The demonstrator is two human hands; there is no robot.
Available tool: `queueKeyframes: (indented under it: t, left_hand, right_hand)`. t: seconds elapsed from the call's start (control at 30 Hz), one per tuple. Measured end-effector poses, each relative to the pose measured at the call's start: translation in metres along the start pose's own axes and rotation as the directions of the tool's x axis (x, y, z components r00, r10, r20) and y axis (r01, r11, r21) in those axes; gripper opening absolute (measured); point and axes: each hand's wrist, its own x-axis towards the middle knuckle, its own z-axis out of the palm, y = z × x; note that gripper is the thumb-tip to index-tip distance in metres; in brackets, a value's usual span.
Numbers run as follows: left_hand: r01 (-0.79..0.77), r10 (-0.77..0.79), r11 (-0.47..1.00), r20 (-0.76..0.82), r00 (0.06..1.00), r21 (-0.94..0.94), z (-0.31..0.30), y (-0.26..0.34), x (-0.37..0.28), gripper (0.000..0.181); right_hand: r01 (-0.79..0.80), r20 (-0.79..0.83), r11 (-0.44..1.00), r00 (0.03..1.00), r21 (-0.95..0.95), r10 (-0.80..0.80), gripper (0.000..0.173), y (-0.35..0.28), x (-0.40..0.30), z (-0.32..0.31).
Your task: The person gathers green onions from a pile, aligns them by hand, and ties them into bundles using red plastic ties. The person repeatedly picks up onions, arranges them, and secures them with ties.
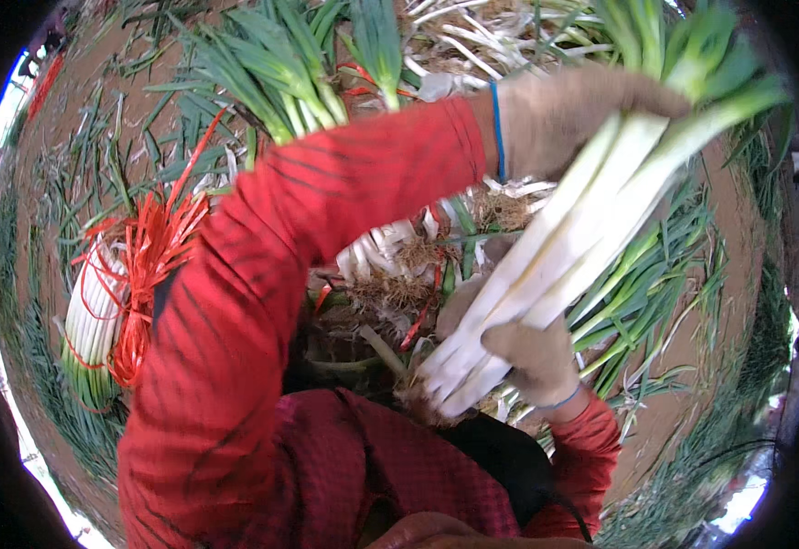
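Several large leeks or Welsh onions (550, 240) lie slantwise across the view, white stalks in the middle, green leaves at the upper right, brown roots near my lap. My left hand (577, 113), in a brownish glove with a blue cuff edge, reaches across and is closed round the stalks just below the leaves; it is slightly blurred. Lower down, my right hand (533, 357), gloved alike, grips the white stalks above the roots. Beneath them, a pile of white stalks with roots (389, 264) lies on the ground, with red ties among it.
At the left lies a tied bundle of stalks (94, 312) beside a bunch of red plastic strips (142, 288). Green-leaved stalks (286, 75) lie at the top, more (619, 302) at the right. Leaf scraps (97, 158) litter the brown ground, and loose white stalks (475, 41) lie at the top.
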Motion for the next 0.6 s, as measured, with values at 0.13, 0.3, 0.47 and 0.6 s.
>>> queueKeyframes:
  t: [0.13, 0.3, 0.47, 0.6]
  left_hand:
    - [-0.338, 0.334, 0.921, 0.052, 0.941, 0.195, -0.023, 0.081, -0.063, 0.044]
    - [-0.626, 0.616, 0.780, 0.177, 0.768, 0.000, -0.103, 0.138, -0.139, 0.071]
    - [-0.818, 0.808, 0.572, -0.136, 0.573, -0.050, -0.247, 0.107, -0.249, 0.071]
    - [-0.800, 0.706, 0.585, -0.402, 0.583, -0.133, -0.291, 0.073, -0.279, 0.074]
  right_hand:
    - [0.009, 0.044, 0.908, 0.999, -0.419, 0.011, 0.071, -0.044, 0.058, 0.020]
    - [0.109, 0.209, 0.892, 0.978, -0.438, -0.016, 0.042, -0.073, 0.136, 0.056]
    - [-0.068, 0.303, 0.924, 0.933, -0.377, 0.193, 0.062, 0.003, 0.215, 0.068]
    - [-0.231, 0.310, 0.892, 0.879, -0.389, 0.363, 0.061, 0.025, 0.243, 0.095]
